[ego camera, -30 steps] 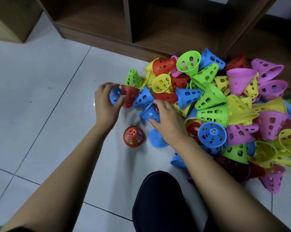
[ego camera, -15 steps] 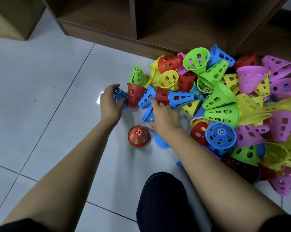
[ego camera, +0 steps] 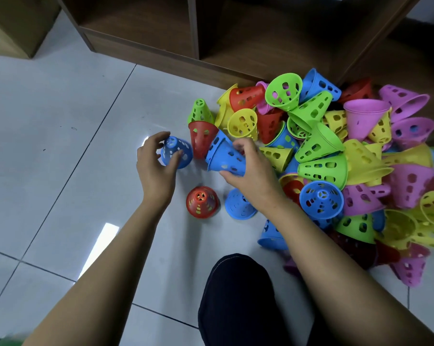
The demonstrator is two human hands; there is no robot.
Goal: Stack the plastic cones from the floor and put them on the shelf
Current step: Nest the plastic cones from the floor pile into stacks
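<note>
A big heap of perforated plastic cones (ego camera: pixel 335 156) in blue, green, yellow, red and pink lies on the floor in front of a dark wooden shelf (ego camera: pixel 248 41). My left hand (ego camera: pixel 156 168) grips a small blue cone (ego camera: pixel 177 152) at the heap's left edge. My right hand (ego camera: pixel 250 171) holds a stack of blue cones (ego camera: pixel 224 158) lying on its side, wide end toward the left. A red cone (ego camera: pixel 201 202) and a blue cone (ego camera: pixel 238 204) stand on the tiles below my hands.
The shelf's lower compartments open toward the floor behind the heap. A light wooden cabinet (ego camera: pixel 13 28) stands at the far left. White floor tiles (ego camera: pixel 61 146) stretch left of the heap. My dark-trousered knee (ego camera: pixel 238 300) is at the bottom centre.
My right hand has lifted blue cones out of the heap and now holds them on their side. My left hand has closed on the small blue cone and drawn it slightly away from the red cone.
</note>
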